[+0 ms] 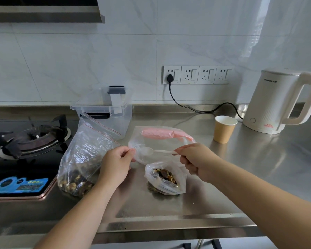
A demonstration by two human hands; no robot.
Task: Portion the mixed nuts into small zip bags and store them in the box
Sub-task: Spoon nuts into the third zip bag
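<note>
A large clear zip bag of mixed nuts (79,169) stands open on the steel counter, left of centre. My left hand (116,164) pinches the edge of an empty clear bag with a pink strip (162,139). My right hand (196,160) holds a white plastic spoon (151,151) by its handle, its bowl inside that bag's mouth. A small zip bag holding nuts (164,178) lies below the spoon. The clear storage box (104,112) with its lid resting on top stands behind the large bag.
A gas hob (31,139) fills the left side. A brown paper cup (223,129) and a white electric kettle (276,101) stand at the right, the kettle's black cord (187,106) running to the wall sockets. The counter's front edge (169,225) is near.
</note>
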